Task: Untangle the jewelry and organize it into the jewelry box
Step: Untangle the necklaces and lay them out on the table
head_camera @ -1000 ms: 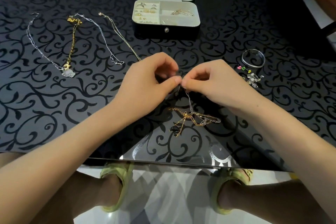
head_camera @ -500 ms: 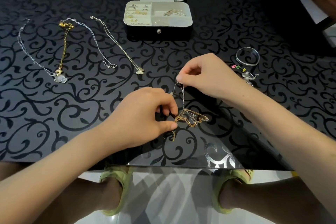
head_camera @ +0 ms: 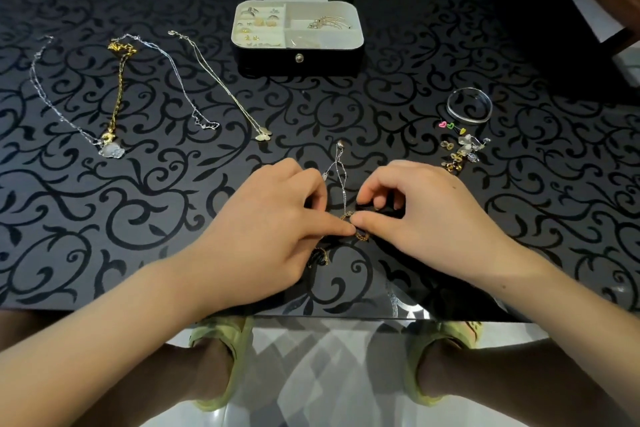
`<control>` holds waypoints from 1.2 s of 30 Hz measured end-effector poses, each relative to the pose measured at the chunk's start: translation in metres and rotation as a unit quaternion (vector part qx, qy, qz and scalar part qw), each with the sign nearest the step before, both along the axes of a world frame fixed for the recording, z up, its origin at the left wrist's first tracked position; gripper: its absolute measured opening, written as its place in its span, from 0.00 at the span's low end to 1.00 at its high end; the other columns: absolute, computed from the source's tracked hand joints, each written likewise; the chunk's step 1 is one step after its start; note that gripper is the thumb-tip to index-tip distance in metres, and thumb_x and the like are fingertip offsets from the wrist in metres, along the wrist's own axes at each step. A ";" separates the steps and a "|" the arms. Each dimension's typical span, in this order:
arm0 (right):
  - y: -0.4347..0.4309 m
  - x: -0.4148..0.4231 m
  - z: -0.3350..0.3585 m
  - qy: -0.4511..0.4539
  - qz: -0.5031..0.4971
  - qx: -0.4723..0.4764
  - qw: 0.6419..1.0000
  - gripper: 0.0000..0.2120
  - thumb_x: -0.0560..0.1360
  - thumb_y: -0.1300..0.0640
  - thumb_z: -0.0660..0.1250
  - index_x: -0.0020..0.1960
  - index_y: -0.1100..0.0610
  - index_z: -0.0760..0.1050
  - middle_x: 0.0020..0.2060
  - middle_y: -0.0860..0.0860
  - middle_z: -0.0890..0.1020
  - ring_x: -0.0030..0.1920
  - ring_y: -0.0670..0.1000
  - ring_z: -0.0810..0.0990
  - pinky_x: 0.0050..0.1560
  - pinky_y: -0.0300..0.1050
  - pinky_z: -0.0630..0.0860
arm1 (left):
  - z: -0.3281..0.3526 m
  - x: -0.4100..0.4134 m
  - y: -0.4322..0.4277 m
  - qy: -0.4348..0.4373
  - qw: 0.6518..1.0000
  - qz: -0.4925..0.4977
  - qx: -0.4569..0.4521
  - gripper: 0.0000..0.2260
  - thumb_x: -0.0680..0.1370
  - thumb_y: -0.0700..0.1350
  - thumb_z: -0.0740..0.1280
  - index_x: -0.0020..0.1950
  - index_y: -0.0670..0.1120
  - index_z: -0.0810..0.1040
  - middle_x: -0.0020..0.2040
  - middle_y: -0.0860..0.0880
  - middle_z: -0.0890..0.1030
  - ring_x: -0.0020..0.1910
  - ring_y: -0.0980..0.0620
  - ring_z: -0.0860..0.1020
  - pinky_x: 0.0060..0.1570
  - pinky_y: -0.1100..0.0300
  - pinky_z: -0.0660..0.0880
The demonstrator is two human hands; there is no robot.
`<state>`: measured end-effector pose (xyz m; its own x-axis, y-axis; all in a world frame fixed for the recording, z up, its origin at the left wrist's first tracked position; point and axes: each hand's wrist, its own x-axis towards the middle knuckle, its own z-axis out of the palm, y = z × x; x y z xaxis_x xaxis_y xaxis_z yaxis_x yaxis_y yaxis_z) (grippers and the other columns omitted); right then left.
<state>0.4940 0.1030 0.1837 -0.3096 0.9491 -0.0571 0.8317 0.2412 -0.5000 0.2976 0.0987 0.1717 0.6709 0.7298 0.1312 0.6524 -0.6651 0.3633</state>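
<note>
The knot (head_camera: 360, 235) lies on the table (head_camera: 104, 270) just below frame centre, where the left hand (head_camera: 273, 236) and right hand (head_camera: 429, 218) each pinch it, thumb tips meeting. Loops are probably best teased loose with small pulls along the silver chain (head_camera: 341, 180) trailing upward. The table's near edge sits close below the wrists, so spread slack upward toward the box (head_camera: 298, 61), between the necklaces (head_camera: 117, 94) upper left and the earrings (head_camera: 460, 152) at right.

Glossy black scroll-patterned table (head_camera: 104, 225), pale floor (head_camera: 329, 374)
</note>
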 end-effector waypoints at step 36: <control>-0.028 0.013 0.006 -0.061 -0.046 -0.048 0.996 0.02 0.76 0.52 0.63 0.46 0.47 0.69 0.36 0.41 0.69 0.35 0.41 0.67 0.35 0.30 0.61 | -0.021 0.031 0.006 -0.087 0.991 0.100 0.008 0.16 0.73 0.55 0.61 0.55 0.52 0.80 0.47 0.53 0.75 0.48 0.53 0.71 0.49 0.63 0.65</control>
<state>0.5068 0.0746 0.1892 -0.2072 0.9613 -0.1815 0.9038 0.1171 -0.4115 0.3288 0.1047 0.1504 0.4784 0.8432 0.2452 0.7006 -0.5348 0.4724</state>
